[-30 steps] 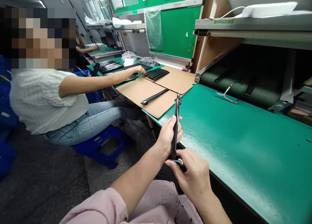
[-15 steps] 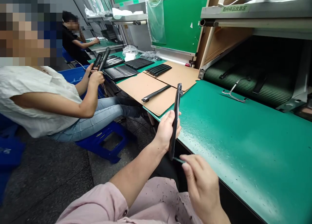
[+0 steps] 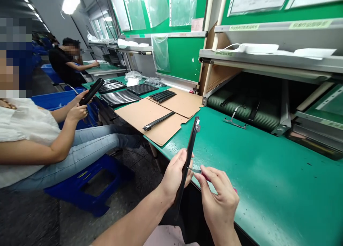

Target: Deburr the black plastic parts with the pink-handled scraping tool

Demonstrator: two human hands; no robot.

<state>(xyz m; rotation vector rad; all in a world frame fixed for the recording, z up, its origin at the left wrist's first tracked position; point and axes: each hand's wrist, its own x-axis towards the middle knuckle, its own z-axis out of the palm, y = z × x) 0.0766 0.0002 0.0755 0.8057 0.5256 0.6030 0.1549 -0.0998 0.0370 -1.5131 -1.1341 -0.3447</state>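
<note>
My left hand (image 3: 174,176) is wrapped round a long, glossy black plastic strip (image 3: 190,142), held at a steep tilt above the bench's front edge. A small fitting shows at the strip's upper end. In my right hand (image 3: 218,196) is a small knife (image 3: 195,170) with a thin metal blade and a reddish handle, mostly hidden by my fingers. The blade's tip meets the strip's right edge, close to my left fingers. Another black strip (image 3: 158,121) lies by itself on brown cardboard (image 3: 134,112) beyond my hands.
More black strips (image 3: 163,95) lie in rows at the back of the green bench (image 3: 257,167). To the right is a conveyor belt (image 3: 241,112) with a metal bracket (image 3: 235,117) at its edge. A co-worker (image 3: 29,142) sits at left on a blue stool (image 3: 88,181), holding black parts.
The view has swung right and up. The blade has shifted from the strip's lower end up to nearer its middle, and the reddish handle now shows. The co-worker's hands still hold black parts.
</note>
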